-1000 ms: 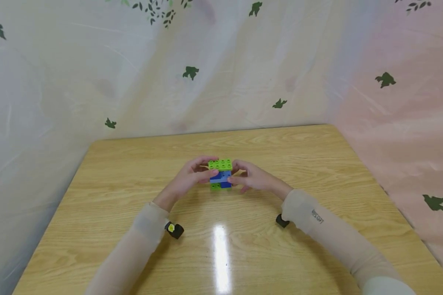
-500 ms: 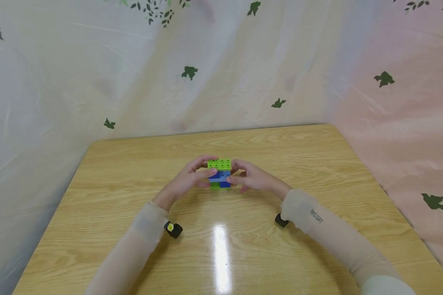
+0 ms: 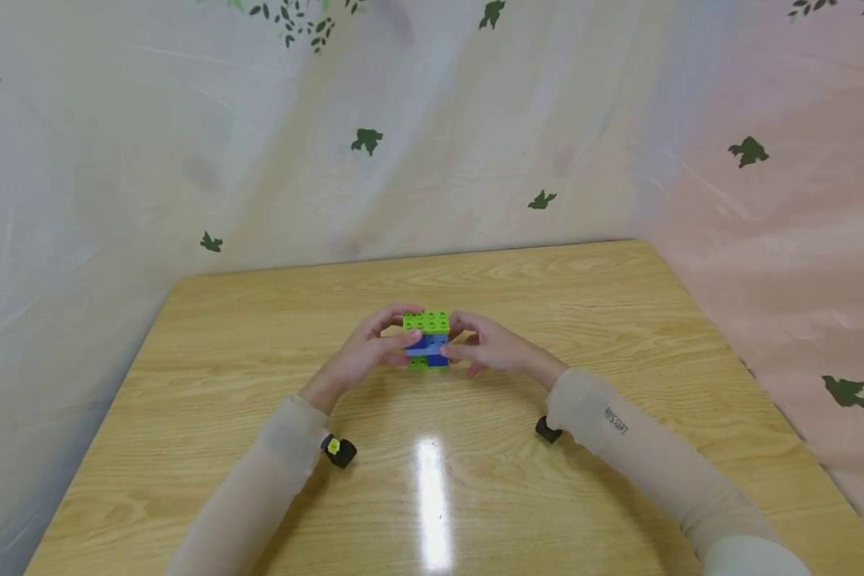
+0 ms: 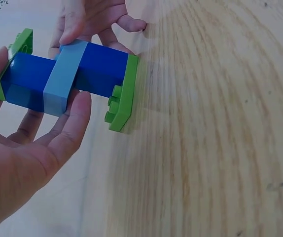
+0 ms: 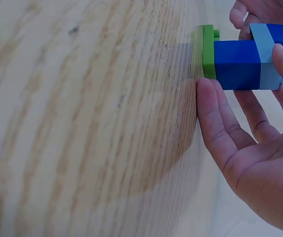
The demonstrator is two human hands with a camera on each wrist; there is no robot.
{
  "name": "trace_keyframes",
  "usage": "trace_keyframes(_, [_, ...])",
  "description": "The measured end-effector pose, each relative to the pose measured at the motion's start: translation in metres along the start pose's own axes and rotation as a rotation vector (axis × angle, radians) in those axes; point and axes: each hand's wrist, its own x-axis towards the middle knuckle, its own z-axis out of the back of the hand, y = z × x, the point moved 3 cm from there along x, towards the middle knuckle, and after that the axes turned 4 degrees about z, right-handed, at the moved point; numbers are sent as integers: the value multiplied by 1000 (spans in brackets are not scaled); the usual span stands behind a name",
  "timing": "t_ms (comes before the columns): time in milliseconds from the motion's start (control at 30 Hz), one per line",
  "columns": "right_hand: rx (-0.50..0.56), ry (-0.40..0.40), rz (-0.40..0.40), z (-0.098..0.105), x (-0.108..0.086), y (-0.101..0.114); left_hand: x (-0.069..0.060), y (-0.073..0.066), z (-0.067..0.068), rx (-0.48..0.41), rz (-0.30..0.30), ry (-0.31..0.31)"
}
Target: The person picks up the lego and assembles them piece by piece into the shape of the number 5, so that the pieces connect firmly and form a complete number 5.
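A small tower of toy building bricks stands upright on the wooden table between both hands. Its top is a lime-green plate (image 3: 426, 322), and a dark blue brick (image 4: 27, 71) sits under that. A light blue brick (image 4: 65, 74) forms the middle. Below it come another dark blue brick (image 5: 237, 64) and a green base plate (image 4: 127, 94). The left hand (image 3: 360, 350) grips the upper part from the left, thumb at the front. From the right, the right hand (image 3: 500, 344) holds the middle, its thumb on the light blue brick and other fingers lower down.
The wooden table (image 3: 295, 496) reaches back to a pale curtain (image 3: 432, 144) with leaf and bird prints. A pinkish curtain (image 3: 821, 264) hangs along the right side. Black wrist cameras (image 3: 340, 450) sit under both sleeves. A bright light reflection lies at the table's front middle.
The head view has drifted very slightly. Both hands keep the same hold on the brick tower, which stands as before.
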Motion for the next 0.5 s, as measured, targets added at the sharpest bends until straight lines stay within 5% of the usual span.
trace_keyframes(500, [-14,-1,-2,1,3,-4,2,3,-3,-24,-39,-61])
